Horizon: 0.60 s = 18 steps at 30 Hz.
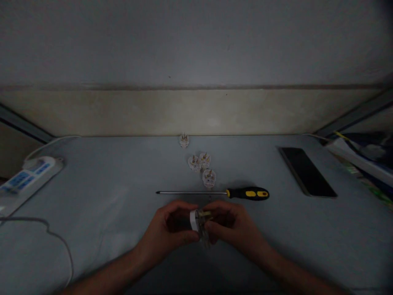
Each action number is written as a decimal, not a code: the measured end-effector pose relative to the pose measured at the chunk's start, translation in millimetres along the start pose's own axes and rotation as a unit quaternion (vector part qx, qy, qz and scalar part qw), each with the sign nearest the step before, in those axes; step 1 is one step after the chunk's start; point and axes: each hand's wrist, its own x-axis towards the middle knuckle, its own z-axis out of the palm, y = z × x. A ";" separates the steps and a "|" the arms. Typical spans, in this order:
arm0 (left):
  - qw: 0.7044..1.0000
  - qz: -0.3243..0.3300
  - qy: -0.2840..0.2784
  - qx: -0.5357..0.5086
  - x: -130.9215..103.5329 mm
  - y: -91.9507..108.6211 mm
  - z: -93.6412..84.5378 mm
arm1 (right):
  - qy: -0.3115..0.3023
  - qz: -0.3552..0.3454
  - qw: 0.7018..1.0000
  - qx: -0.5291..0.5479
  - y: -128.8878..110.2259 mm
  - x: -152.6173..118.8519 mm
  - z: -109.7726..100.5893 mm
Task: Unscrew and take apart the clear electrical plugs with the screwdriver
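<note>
My left hand [172, 225] pinches a plug [194, 220] by its white part, thumb below and fingers above. From the other side, my right hand [225, 223] closes its fingertips on the plug's clear face, where brass pins show. Whether the two parts are joined or apart cannot be made out in the dim light. Just beyond my hands lies a screwdriver [211, 192] with a black and yellow handle, its tip pointing left. Several clear plug pieces with brass pins sit behind it, the nearest plug piece [209, 178] close to the shaft.
A white power strip [30, 178] lies at the left, with a grey cable [58, 235] curling nearby. At the right is a dark phone [308, 172], and past it a stack of papers and other items [365, 157]. The wall [196, 110] borders the table's back edge.
</note>
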 end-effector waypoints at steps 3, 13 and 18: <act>1.000 0.005 0.005 0.011 -2.0 0.0 1.8 | 0.011 -0.036 0.999 -0.024 -0.1 -1.8 1.2; 0.998 0.013 0.031 0.045 -5.1 1.9 5.7 | 0.031 -0.109 0.988 -0.104 -0.5 -4.5 1.3; 0.998 0.023 0.043 0.043 -7.2 2.3 6.8 | 0.035 -0.131 0.981 -0.141 -3.8 -5.2 2.6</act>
